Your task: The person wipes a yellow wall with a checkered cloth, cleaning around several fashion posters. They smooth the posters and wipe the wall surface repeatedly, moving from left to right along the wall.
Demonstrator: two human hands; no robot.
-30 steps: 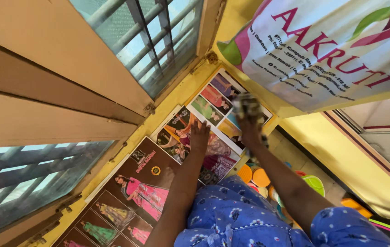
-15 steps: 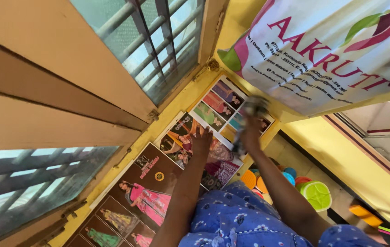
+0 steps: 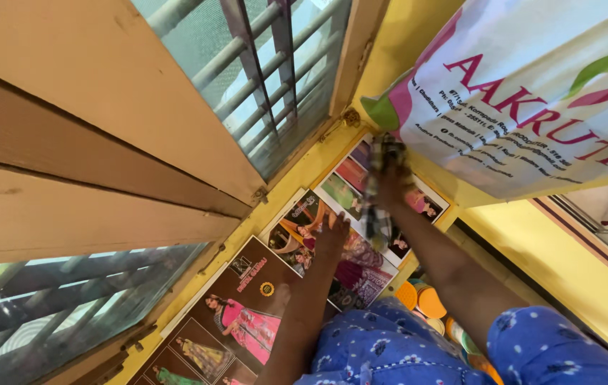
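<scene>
Overhead, right hand (image 3: 391, 178) gripping checked cloth (image 3: 377, 214), left hand (image 3: 332, 235) on posters (image 3: 297, 228)

We have only one view, from the camera worn on the head, so no second view shares any part of the scene. It looks steeply down along both outstretched arms and is rolled well off level, so the wall line runs from about 7 o'clock to 1 o'clock. The barred window (image 3: 275, 78) fills the frame from 9 to 12 o'clock, the hanging banner (image 3: 532, 93) sits at 2 o'clock, and the blue sleeves (image 3: 418, 349) enter at 5 o'clock, very near the lens. The catalogue sheets (image 3: 297, 235) lie near centre, at arm's reach.
</scene>
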